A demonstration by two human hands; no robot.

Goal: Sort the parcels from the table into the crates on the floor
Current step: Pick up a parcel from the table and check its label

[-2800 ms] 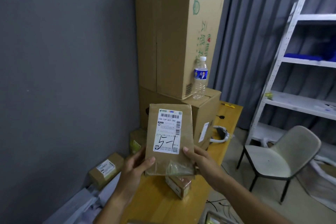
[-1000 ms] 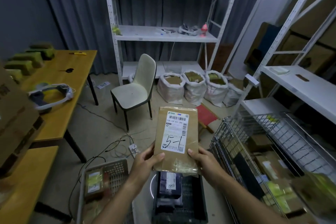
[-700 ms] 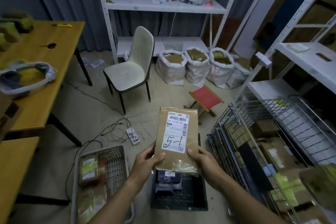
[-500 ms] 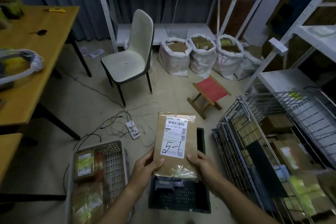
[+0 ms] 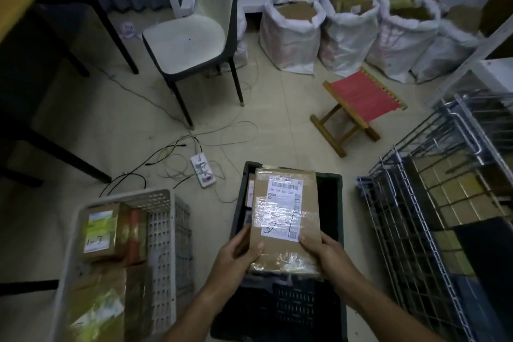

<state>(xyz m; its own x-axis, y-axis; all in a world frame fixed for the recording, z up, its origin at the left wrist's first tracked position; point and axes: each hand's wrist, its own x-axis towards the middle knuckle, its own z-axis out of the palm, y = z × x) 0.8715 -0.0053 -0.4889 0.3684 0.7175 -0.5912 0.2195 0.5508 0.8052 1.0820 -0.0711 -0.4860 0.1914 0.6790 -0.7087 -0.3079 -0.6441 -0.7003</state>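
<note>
You hold the flat brown cardboard parcel with its white shipping label low in the centre of the frame, above the black plastic crate on the floor. Your left hand grips its lower left corner and your right hand its lower right, fingers closed around the edges. At lower left a white perforated plastic crate contains labelled boxes; at right is a wire mesh cage.
</note>
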